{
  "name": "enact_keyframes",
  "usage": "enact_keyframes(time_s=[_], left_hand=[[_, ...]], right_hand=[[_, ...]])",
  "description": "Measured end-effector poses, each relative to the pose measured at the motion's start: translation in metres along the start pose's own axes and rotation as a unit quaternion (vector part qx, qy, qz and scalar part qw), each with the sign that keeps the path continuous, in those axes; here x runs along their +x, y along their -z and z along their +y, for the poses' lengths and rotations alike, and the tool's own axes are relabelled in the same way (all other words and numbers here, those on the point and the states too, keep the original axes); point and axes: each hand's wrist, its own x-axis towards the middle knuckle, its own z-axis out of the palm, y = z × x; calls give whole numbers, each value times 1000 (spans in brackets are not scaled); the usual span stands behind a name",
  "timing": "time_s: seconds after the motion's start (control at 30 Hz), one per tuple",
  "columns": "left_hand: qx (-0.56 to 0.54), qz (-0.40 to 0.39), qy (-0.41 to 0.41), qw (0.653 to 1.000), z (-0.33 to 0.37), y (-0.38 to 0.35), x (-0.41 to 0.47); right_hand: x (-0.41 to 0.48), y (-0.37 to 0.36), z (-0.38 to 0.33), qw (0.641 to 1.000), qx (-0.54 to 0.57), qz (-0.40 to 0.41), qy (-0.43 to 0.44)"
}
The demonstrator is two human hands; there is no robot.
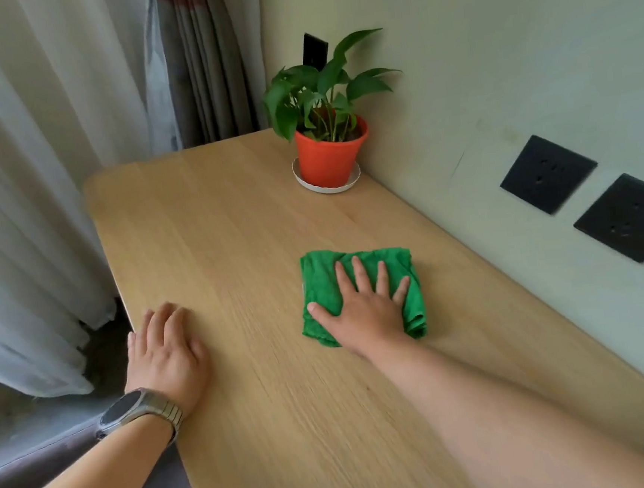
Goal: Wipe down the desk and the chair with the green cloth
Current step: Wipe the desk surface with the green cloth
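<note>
The light wooden desk [233,232] stretches away from me along the wall. A folded green cloth [322,282] lies flat on it right of the middle. My right hand [365,306] presses down on the cloth with the palm flat and the fingers spread. My left hand [166,347], with a metal watch on its wrist, rests at the desk's left edge, fingers curled over the rim and holding nothing. No chair is in view.
A green plant in an orange pot [326,157] on a white saucer stands at the far right corner by the wall. Black wall sockets [548,173] sit just above the desk's right side. Curtains [35,191] hang along the left edge.
</note>
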Motion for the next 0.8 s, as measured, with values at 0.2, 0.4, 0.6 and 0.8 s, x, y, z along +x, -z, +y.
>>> enact_keyframes(time_s=[0.2,0.4,0.6,0.8], left_hand=[[1,-22,39,999,7,-4,-23],[13,-53,2,998,12,4,-56],[56,-59,11,997,16,9,-63],[71,-56,11,996,18,8,-63]], right_hand=[[-59,-13,-58,992,2,5,123],[-124,-24,-64,974,-4,9,225],[-143,-25,27,968,-16,8,250],[-116,-4,189,999,-44,-4,24]])
